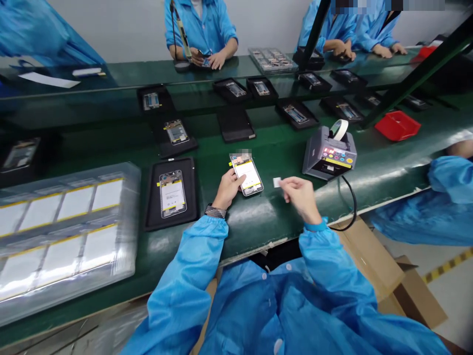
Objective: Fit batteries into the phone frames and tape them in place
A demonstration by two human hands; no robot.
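The left hand [229,187] holds an opened phone [251,175] by its left side, the thumb laid over the white battery face, near the middle of the surface [236,231]; whether the phone's lower edge rests there I cannot tell. The right hand [300,195] has thumb and forefinger closed in a narrow pinch on one edge of a small white piece [277,182], which points toward the phone and is apart from it. That edge grip looks right: the less of the piece the fingertips cover, the flatter and cleaner it should stay, and if it is sticky, which I cannot see, a wide grip would probably crease it. The phone would be steadier with its frame braced on the surface, and the left thumb should press lightly, since a battery probably takes force badly. The bare inner parts at the phone's ends are better left untouched. To the right stands a tape dispenser [328,153], near the right hand; the forearm should pass clear of its cable [354,207]. A second phone [173,194] lies in a black tray [191,202] to the left.
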